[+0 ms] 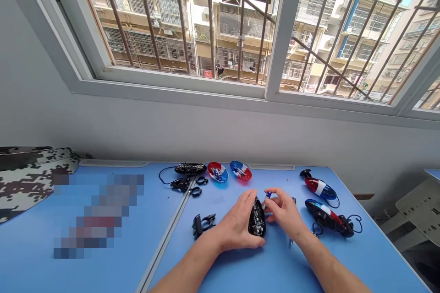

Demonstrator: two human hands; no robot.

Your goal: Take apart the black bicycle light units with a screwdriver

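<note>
My left hand (237,222) is wrapped round the left side of an open black oval housing (257,219), whose inside with metal contacts faces up. To the right of the housing, my right hand (281,209) pinches a small blue and white cylinder (267,198), which looks like a battery, by the housing's upper right edge. Black clamp parts (203,225) lie left of my left hand. Partly hidden behind my right wrist is a thin tool (291,241) on the blue table.
Another black housing (190,168) with a cable, two red and blue covers (217,171) (241,170) and black rings (195,192) lie at the back. Two assembled red and blue lights (321,188) (325,214) are at the right. A camouflage cloth (34,176) is far left.
</note>
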